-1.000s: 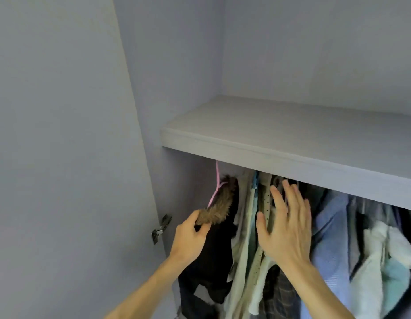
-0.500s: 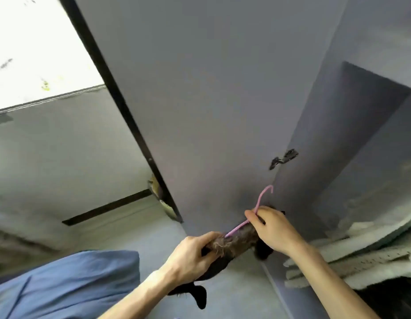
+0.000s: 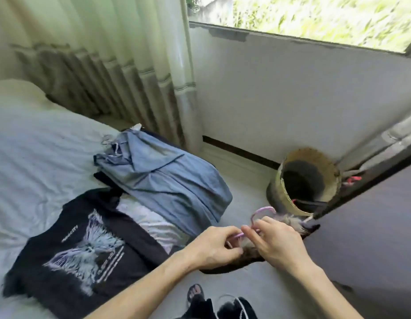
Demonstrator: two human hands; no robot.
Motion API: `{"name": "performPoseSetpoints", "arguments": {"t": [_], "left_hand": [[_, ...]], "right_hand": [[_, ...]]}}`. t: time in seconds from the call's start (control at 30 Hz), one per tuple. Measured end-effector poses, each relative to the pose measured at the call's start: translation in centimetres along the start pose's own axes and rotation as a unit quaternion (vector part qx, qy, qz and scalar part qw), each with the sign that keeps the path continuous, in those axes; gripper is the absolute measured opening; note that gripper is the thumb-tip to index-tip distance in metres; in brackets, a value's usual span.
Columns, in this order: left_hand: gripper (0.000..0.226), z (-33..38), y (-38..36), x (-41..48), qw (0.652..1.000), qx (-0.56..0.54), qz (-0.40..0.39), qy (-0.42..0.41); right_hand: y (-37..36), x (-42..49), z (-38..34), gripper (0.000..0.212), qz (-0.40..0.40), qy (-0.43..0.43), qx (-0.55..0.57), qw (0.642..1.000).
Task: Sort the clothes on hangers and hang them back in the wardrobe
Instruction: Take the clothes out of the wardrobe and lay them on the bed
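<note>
Head view:
- Left hand [image 3: 213, 246]: fingers curled, thumb and forefinger pinching the pink hanger [image 3: 265, 208] low on its wire.
- Right hand [image 3: 277, 244]: fingers curled over the hanger neck and the collar, forefinger tip nearly touching the left hand's. Both hands are closed on the hanger. Its hook sticks up just above the right hand.
- Dark garment [image 3: 289, 221] with fur trim is on that hanger. It is held over the floor [image 3: 245, 180], just off the bed's right edge. The fur shows right of the right hand, and the dark body hangs under both hands.
- Bed [image 3: 39, 157] fills the left, under a white sheet. Black tee [image 3: 85, 249] lies flat, print up, at the near right corner.
- Blue shirt [image 3: 167, 180] lies behind the tee on the right edge, draping over it toward the floor. A wire hanger hook shows at its far end. A dark piece shows underneath; can't tell what.
- Open room: a strip of bare floor between the bed's right edge and the grey door [image 3: 372, 238].
- The door's edge runs diagonally, just right of the hands.
- Basket [image 3: 308, 155] stands on the floor beyond the hands, against the door edge, near the wall [image 3: 291, 88].
- Curtain [image 3: 108, 65] hangs behind the bed. Window [image 3: 314, 14] is top right.
- A sandalled foot [image 3: 195, 293] is on the floor below the hands. Dark stuff beside it at the bottom edge is too blurred to identify.
</note>
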State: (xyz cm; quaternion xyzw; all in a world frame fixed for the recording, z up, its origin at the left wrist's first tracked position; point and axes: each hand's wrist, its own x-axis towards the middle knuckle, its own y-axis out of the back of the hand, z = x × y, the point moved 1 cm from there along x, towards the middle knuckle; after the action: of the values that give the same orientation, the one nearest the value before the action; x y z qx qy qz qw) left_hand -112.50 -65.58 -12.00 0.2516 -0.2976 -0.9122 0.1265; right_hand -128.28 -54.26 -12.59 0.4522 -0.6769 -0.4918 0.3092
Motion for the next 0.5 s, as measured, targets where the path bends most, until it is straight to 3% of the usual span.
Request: {"name": "performPoseSetpoints", "arguments": {"t": [0.1,0.23,0.5], "left_hand": [[0.035,-2.7,1.9,-2.9,0.989,-0.083,0.111,0.055],[0.022,-6.1,5.1,-7.5,0.963,-0.131,0.217,0.095],[0.021,-14.0,6.4,-19.6,0.894,-0.206,0.338,0.210]], "right_hand": [[0.4,2.6,-5.0,0.074,-0.020,0.066,0.005,0.998],[1.0,6.3,-11.6,0.058,-0.034,0.170,0.048,0.984],[-3.8,11.9,-22.8,0.072,-0.241,0.336,0.023,0.910]]}}
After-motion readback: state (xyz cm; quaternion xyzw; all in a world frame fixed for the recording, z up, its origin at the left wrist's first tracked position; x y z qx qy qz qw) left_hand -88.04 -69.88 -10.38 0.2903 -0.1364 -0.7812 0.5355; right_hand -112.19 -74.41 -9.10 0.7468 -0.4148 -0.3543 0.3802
